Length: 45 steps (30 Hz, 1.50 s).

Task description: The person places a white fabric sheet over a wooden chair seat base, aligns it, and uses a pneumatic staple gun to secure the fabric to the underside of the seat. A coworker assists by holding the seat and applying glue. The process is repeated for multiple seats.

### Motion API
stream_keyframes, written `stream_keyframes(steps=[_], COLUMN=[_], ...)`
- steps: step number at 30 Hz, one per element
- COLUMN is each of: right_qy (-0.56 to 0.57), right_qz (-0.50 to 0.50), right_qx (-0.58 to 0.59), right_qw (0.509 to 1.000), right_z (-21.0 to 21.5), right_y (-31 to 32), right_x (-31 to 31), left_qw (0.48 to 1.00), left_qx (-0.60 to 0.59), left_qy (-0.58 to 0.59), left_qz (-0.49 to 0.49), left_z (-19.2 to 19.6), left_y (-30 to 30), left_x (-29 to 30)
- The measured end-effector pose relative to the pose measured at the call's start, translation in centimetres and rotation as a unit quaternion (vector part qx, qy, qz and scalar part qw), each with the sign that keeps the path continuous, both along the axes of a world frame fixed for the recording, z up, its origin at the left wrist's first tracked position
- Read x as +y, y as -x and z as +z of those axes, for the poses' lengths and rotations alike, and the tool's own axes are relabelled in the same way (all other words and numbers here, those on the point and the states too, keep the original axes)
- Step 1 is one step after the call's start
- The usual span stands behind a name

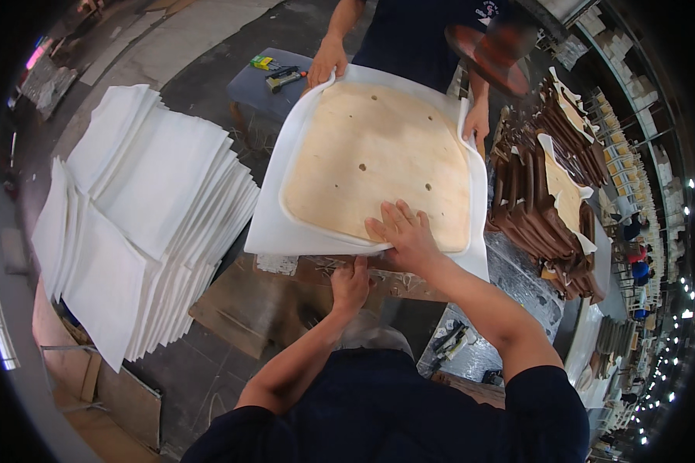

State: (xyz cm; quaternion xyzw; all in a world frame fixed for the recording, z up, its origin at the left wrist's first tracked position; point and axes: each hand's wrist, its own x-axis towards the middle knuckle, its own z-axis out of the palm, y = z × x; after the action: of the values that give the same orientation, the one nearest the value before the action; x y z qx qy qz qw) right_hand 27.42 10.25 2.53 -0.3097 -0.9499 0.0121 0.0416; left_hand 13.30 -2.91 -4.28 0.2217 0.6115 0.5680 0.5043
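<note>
A pale plywood seat panel (394,139) with rounded corners and several holes lies on a larger white foam sheet (269,231), on a brown work surface (425,288). My right hand (408,238) rests on the panel's near edge, fingers spread flat. Just below the near edge of the foam is my left hand (351,287), its fingers drawn together at the work surface; what they grip, if anything, is hidden. Across from me, a co-worker's hands (328,63) hold the foam's two far corners, turned up against the panel.
A tall stack of white sheets (162,170) stands at the left. Brown covered seat panels (529,208) are piled at the right. Tools (284,79) lie on a blue-grey padded stool (262,100). A dark red round fixture (490,58) hangs at the far right.
</note>
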Motion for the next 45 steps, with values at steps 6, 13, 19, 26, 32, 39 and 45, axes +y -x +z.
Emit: stream_keyframes(steps=[6,13,19,26,32,39,45], right_qy=[-0.018,0.017,0.071,0.18,0.084,0.035,0.034], right_qz=[-0.012,0.002,-0.025,-0.071,0.013,0.081,0.086], right_qx=[0.007,-0.016,-0.022,-0.114,-0.048,0.0,0.002], right_qw=[1.0,1.0,0.997,0.974,0.995,0.996,0.996], right_z=[-0.3,0.7,1.7,5.2,3.5,2.3,2.3], right_y=[-0.2,-0.4,-0.3,-4.7,-8.1,-8.4,-8.7], right_x=[0.5,-0.4,0.3,0.1,1.5,3.4,3.9], left_qw=[0.996,0.979,0.985,0.915,0.973,0.991,0.984], left_qx=[0.078,0.181,-0.138,-0.345,-0.205,0.126,0.169], left_qy=[-0.017,0.002,0.069,0.147,0.097,-0.041,-0.048], left_qz=[-0.033,-0.099,-0.074,-0.146,-0.029,-0.035,-0.036], left_z=[0.3,-1.1,0.6,2.0,1.3,-1.4,-0.7], left_y=[-0.5,0.3,-0.5,-7.2,-12.7,-13.0,-12.8], left_x=[-0.8,-2.0,-1.6,1.6,2.0,0.1,0.0])
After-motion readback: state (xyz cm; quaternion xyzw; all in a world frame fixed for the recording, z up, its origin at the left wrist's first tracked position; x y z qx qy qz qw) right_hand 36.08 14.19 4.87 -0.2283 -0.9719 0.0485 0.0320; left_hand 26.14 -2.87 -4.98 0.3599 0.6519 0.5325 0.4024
